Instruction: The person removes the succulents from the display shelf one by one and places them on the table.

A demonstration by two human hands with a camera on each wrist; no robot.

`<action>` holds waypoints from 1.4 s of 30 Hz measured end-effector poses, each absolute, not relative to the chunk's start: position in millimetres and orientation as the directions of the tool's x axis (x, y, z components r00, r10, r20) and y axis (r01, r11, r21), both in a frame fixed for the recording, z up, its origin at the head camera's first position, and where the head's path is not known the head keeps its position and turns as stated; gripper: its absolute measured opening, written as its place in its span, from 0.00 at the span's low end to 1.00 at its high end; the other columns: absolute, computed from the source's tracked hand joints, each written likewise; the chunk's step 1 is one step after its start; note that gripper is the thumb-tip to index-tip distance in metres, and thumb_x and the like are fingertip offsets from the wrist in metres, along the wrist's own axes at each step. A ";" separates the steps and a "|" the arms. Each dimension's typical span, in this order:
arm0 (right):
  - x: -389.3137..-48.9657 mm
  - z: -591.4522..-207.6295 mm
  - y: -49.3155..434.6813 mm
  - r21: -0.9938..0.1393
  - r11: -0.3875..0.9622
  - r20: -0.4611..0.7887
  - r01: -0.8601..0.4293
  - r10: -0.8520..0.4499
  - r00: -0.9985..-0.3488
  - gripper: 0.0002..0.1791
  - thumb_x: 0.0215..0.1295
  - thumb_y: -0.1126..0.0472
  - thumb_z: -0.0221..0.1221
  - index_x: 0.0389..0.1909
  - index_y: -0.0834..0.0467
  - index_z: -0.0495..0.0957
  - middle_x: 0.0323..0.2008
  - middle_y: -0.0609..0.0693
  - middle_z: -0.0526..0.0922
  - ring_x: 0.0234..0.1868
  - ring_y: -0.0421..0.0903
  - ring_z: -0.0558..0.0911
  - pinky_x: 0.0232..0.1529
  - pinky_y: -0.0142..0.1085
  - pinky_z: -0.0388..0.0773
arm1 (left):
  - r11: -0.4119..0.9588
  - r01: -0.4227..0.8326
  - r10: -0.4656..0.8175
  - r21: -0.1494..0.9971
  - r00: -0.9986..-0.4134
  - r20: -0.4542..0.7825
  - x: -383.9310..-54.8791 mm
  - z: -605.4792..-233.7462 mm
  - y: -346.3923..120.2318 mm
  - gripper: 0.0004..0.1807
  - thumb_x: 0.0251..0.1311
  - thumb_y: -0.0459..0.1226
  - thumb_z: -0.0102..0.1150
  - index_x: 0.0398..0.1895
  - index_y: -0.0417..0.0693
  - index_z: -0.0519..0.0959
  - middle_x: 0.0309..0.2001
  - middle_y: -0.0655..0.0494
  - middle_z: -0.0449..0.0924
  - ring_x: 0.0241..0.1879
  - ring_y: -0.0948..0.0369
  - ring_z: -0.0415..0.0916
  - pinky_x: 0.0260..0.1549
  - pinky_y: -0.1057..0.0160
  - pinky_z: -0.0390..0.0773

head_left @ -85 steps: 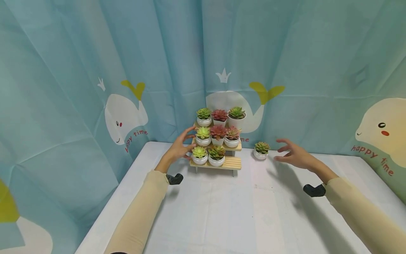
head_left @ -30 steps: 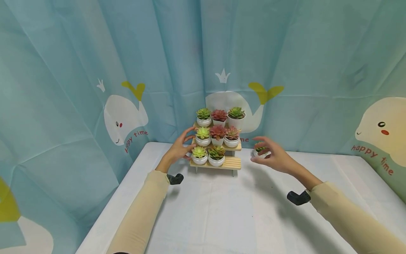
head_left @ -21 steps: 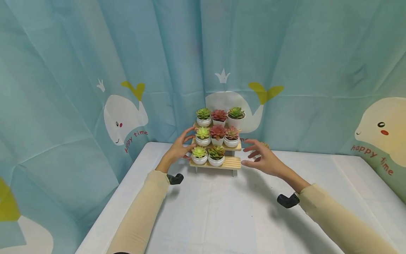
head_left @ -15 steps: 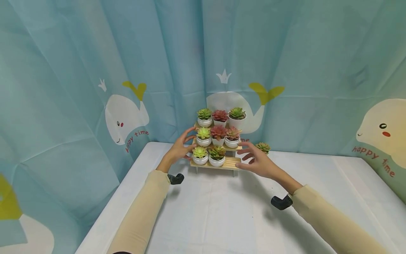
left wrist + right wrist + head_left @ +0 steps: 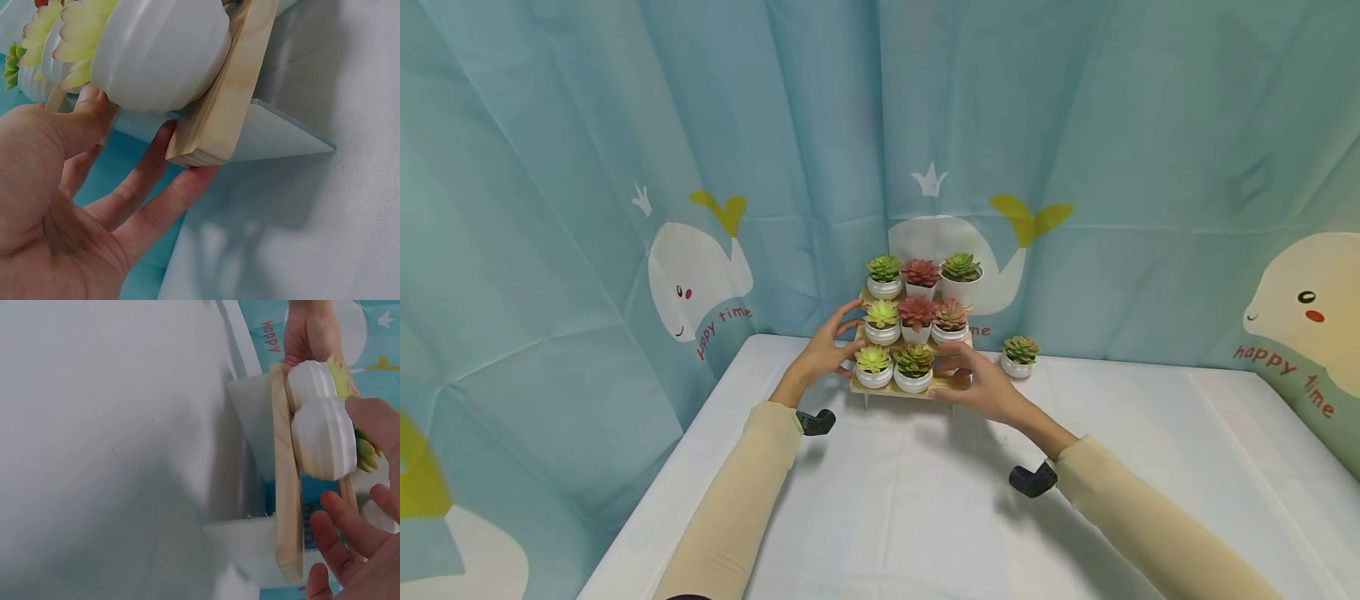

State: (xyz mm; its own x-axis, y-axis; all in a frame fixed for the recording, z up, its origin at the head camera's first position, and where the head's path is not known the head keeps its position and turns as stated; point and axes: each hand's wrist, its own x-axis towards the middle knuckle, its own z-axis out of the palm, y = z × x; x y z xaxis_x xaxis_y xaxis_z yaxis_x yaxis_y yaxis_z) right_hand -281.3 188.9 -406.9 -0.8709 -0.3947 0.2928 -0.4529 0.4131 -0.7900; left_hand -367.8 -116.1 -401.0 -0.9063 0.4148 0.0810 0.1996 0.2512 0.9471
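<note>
A three-tier wooden plant stand holds several small succulents in white pots. My left hand is at its left side; in the left wrist view, fingertips touch the end of the lowest shelf, with the thumb beside the white pot. My right hand is over the right part of the lowest shelf, beside a pot with a green-and-red succulent. In the right wrist view its thumb overlaps that pot, with the other fingers bent and apart from it; contact cannot be told.
One potted succulent stands on the white-covered table to the right of the stand. Light-blue curtains printed with whales hang behind and at the left. Each wrist wears a dark device.
My right hand has moved left, from right of the lone succulent, past it, to the lowest shelf. That succulent shows again after being partly covered. My left hand has stayed put.
</note>
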 end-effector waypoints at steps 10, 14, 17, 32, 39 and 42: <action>-283.3 -412.9 175.0 -0.802 0.461 0.221 -0.379 -0.359 -0.907 0.39 0.63 0.59 0.73 0.71 0.62 0.67 0.57 0.64 0.82 0.56 0.59 0.83 0.53 0.49 0.81 | 0.241 0.194 0.415 0.951 -0.906 0.079 -368.7 -401.5 -115.0 0.41 0.75 0.30 0.56 0.81 0.74 0.53 0.78 0.47 0.59 0.66 0.38 0.71 0.28 0.44 0.86; -283.0 -410.5 169.7 -0.783 0.507 0.210 -0.362 -0.332 -0.920 0.40 0.63 0.56 0.73 0.71 0.63 0.67 0.56 0.63 0.82 0.54 0.57 0.83 0.53 0.50 0.81 | 0.233 0.187 0.411 0.954 -0.908 0.078 -368.7 -401.4 -114.4 0.41 0.75 0.30 0.56 0.81 0.75 0.54 0.78 0.47 0.59 0.67 0.38 0.69 0.28 0.44 0.86; -284.1 -409.5 165.8 -0.767 0.535 0.206 -0.355 -0.318 -0.925 0.40 0.63 0.54 0.73 0.71 0.63 0.67 0.54 0.62 0.82 0.52 0.56 0.83 0.52 0.50 0.81 | 0.234 0.193 0.410 0.953 -0.908 0.083 -369.0 -401.7 -114.3 0.41 0.75 0.30 0.56 0.81 0.74 0.53 0.78 0.46 0.58 0.68 0.37 0.69 0.29 0.43 0.86; -285.0 -412.0 155.0 -0.709 0.593 0.259 -0.381 -0.284 -0.923 0.39 0.60 0.55 0.75 0.68 0.62 0.69 0.45 0.55 0.82 0.45 0.50 0.82 0.45 0.45 0.79 | 0.215 0.190 0.421 0.958 -0.903 0.085 -369.2 -402.3 -114.8 0.41 0.75 0.30 0.56 0.81 0.74 0.53 0.79 0.45 0.57 0.69 0.37 0.67 0.27 0.43 0.86; -285.1 -411.7 154.4 -0.717 0.595 0.243 -0.365 -0.278 -0.930 0.39 0.60 0.53 0.75 0.68 0.60 0.69 0.48 0.56 0.84 0.48 0.52 0.83 0.48 0.48 0.81 | 0.212 0.187 0.410 0.959 -0.908 0.086 -369.7 -403.0 -114.6 0.41 0.74 0.29 0.55 0.81 0.75 0.54 0.77 0.47 0.60 0.61 0.37 0.75 0.25 0.44 0.86; -285.1 -411.4 154.4 -0.722 0.592 0.236 -0.359 -0.277 -0.931 0.39 0.60 0.52 0.75 0.68 0.60 0.69 0.48 0.56 0.84 0.49 0.52 0.83 0.48 0.48 0.81 | 0.212 0.189 0.409 0.959 -0.908 0.089 -370.2 -403.6 -115.0 0.41 0.75 0.29 0.55 0.81 0.75 0.54 0.77 0.47 0.60 0.60 0.37 0.76 0.25 0.44 0.86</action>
State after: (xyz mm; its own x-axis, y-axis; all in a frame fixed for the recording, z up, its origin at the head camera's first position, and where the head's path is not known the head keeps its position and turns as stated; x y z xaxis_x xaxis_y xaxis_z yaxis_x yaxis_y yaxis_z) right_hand -285.1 154.4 -411.4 -0.9315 -0.2772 0.2355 -0.3587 0.5917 -0.7220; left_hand -370.2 -115.0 -403.6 -0.9080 0.4095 0.0888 0.1892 0.2116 0.9589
